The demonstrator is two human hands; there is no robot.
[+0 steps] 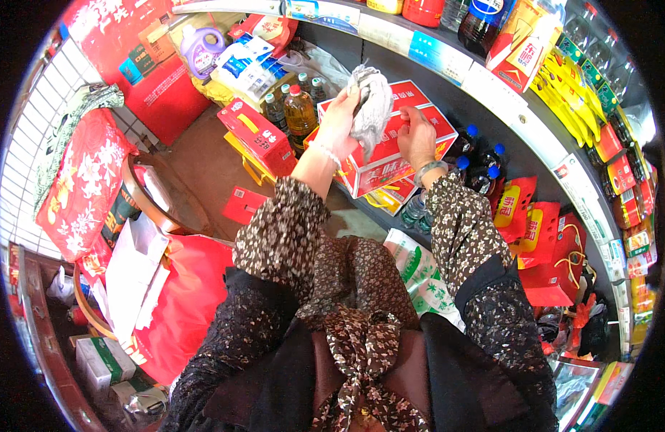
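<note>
My left hand [338, 121] is closed around a crumpled grey-white cloth [374, 104], held over the left part of a red carton [379, 169]. The cloth hangs down in front of the carton's top. My right hand [419, 135] is over the carton's right side, its fingers curled in. Whatever those fingers may hold is hidden. The carton has white printing and stands on a low shelf. To the left of it is a bottle of cooking oil [300, 111] with a red cap, among several other bottles.
Dark bottles with blue caps [483, 169] stand right of the carton. A shelf edge with price labels [447, 54] curves above my hands. Left are a red gift box [257, 137] on a yellow stool [246, 167] and a wooden chair [134, 194]. Red packets [537, 227] lie right.
</note>
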